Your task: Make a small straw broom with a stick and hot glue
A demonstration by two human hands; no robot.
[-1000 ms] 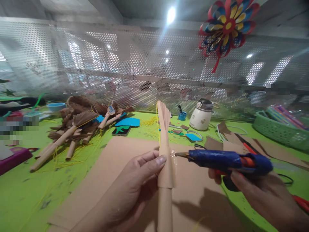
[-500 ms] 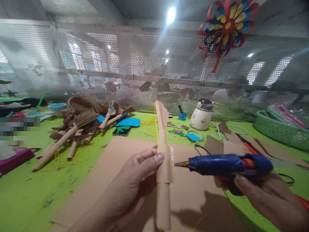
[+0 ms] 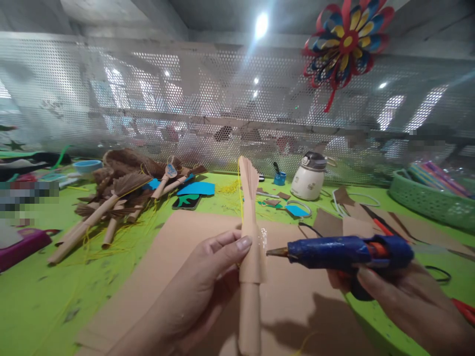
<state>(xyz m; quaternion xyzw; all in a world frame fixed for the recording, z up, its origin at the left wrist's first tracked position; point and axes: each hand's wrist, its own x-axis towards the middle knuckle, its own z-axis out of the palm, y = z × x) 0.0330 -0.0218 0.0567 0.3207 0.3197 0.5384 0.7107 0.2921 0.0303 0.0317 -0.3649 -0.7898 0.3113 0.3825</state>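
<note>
Between the thumb and fingers of my left hand (image 3: 218,267) is a rolled brown paper tube (image 3: 250,311), held upright. Its pleated top fans out slightly, and a yellow string runs down its left side. A wrapped paper flap on the tube has a shiny line of glue (image 3: 263,237) along its right edge. My right hand (image 3: 397,296) is closed around the handle of a blue glue gun (image 3: 330,252). The metal nozzle points left, close to the glued edge. Beneath both hands lies a large brown paper sheet (image 3: 178,237).
Several pleated brown paper pieces with tube handles (image 3: 89,222) are piled at left. A white flask (image 3: 308,178) stands at the back, with a green basket (image 3: 426,200) at far right. Brown scraps (image 3: 328,225) and scissors (image 3: 382,225) lie behind the glue gun. A perforated metal screen (image 3: 208,99) rises behind.
The glue gun's nozzle has shifted very slightly left along with the view. My left hand keeps its hold on the paper tube; little else differs.
</note>
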